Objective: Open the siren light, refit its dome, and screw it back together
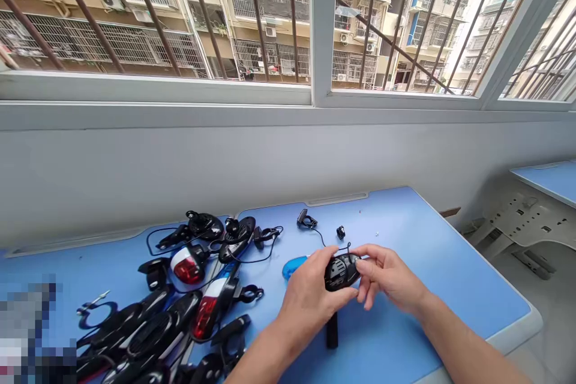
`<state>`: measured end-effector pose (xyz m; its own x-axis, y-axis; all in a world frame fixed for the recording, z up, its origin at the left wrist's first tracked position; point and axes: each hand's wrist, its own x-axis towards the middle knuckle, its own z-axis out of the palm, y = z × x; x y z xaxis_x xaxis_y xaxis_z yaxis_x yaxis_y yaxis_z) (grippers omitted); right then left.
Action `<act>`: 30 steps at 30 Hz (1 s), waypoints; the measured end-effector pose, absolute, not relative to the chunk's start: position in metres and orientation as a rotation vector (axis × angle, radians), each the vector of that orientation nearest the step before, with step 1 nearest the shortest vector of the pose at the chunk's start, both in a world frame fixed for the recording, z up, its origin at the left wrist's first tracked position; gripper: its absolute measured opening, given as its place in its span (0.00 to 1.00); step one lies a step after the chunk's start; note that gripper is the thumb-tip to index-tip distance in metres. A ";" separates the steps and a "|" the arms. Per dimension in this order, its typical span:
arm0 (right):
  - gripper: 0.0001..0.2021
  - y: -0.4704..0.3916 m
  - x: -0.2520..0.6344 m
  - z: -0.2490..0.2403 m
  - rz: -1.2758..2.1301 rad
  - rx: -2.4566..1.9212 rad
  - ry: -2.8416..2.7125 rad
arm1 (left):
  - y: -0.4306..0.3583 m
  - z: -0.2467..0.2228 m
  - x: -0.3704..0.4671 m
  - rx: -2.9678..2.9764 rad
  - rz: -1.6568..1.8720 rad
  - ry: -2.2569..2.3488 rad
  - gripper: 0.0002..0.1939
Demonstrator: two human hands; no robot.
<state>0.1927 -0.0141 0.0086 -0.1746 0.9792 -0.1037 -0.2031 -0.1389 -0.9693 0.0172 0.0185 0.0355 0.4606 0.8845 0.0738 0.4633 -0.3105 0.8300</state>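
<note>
A black oval bicycle horn with a slotted speaker grille is held just above the blue table. My left hand grips its left end between thumb and fingers. My right hand closes on its right end, thumb and fingertips against the edge. From the horn a thin cable runs back to a black clamp with a switch. Close behind my left hand lies a translucent blue piece, partly hidden. A black bar-shaped piece lies below the horn; its upper end is covered. A small black mount stands behind my right hand.
On the left is a pile of black bicycle horns, some with red, white and blue lenses, amid cables and ring clamps. The table meets a white wall below barred windows. Another table stands at the right.
</note>
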 end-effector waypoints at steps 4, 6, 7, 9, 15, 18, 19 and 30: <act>0.21 -0.013 0.205 0.010 1.565 -1.011 -1.021 | 0.021 0.046 0.012 1.579 0.679 0.985 0.20; 0.20 -0.013 0.210 0.011 1.581 -0.985 -1.013 | 0.022 0.047 0.008 1.343 0.662 0.927 0.21; 0.19 -0.013 0.212 0.012 1.586 -0.968 -1.015 | 0.023 0.047 0.006 1.235 0.642 0.897 0.23; 0.19 -0.013 0.217 0.012 1.580 -0.940 -1.023 | 0.023 0.043 0.005 1.063 0.577 0.824 0.25; 0.19 -0.018 0.232 0.004 1.559 -0.940 -1.063 | 0.019 0.032 0.013 0.928 0.422 0.643 0.19; 0.20 -0.021 0.238 0.002 1.545 -0.963 -1.060 | 0.019 0.031 0.019 0.940 0.417 0.608 0.15; 0.20 -0.021 0.238 0.002 1.534 -0.971 -1.058 | 0.019 0.031 0.020 0.949 0.419 0.605 0.14; 0.17 -0.022 0.247 -0.001 1.511 -1.065 -0.917 | 0.016 0.024 0.040 1.601 0.565 0.865 0.16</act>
